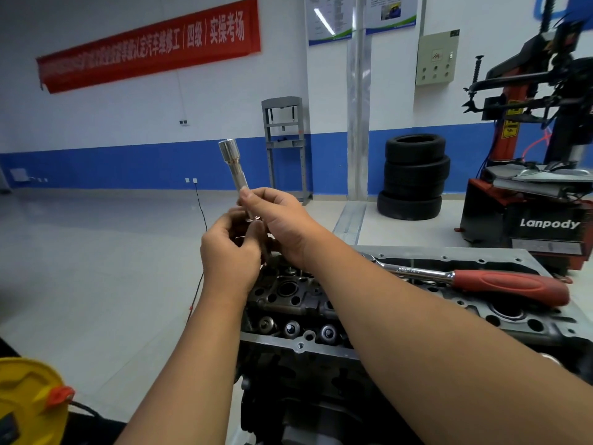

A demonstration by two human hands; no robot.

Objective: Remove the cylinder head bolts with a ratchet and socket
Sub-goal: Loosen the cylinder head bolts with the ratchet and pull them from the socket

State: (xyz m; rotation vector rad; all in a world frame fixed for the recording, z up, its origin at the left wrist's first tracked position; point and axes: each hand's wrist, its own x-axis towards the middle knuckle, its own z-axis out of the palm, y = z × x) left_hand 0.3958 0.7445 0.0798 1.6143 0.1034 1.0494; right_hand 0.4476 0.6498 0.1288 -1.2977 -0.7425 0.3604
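Overhead, 1 socket (233, 165), 2 hands.

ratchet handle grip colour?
Red grip on the ratchet, with a shiny metal shaft, lying across the cylinder head. Seen in the head view.

Head-worn view, forward-down, close

Both hands, left hand (229, 252) and right hand (279, 223), grip an upright socket (233, 165).
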